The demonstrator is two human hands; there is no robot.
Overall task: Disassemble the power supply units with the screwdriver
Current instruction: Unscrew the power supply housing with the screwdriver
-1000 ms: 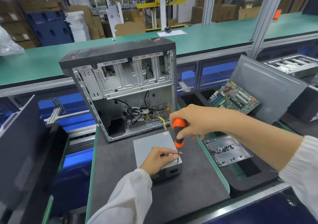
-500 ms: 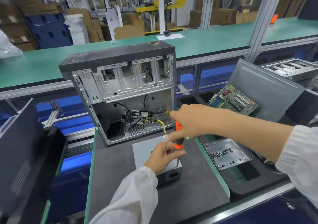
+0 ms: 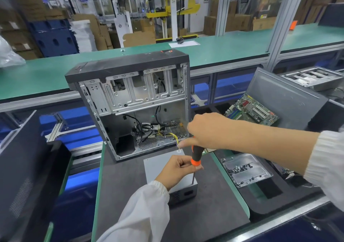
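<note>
A grey power supply unit [image 3: 157,162] lies flat on the dark mat, its vented side facing me. An orange-and-black screwdriver [image 3: 196,155] stands upright over its right front corner, the thin shaft reaching down to the top face. My right hand [image 3: 206,130] grips the top of the handle from above. My left hand [image 3: 179,169] rests on the unit and pinches the screwdriver's orange collar low down. Yellow and black cables run from the unit's rear into the case.
An open computer case [image 3: 130,100] stands just behind the unit. At the right sit a metal tray [image 3: 247,171] holding several screws, a green motherboard [image 3: 251,109] and a grey side panel [image 3: 286,100]. A dark panel [image 3: 22,167] leans at the left.
My left hand has lifted its fingers from the unit's top and taken hold of the screwdriver's lower handle. My right hand has shifted up over the handle's top.
</note>
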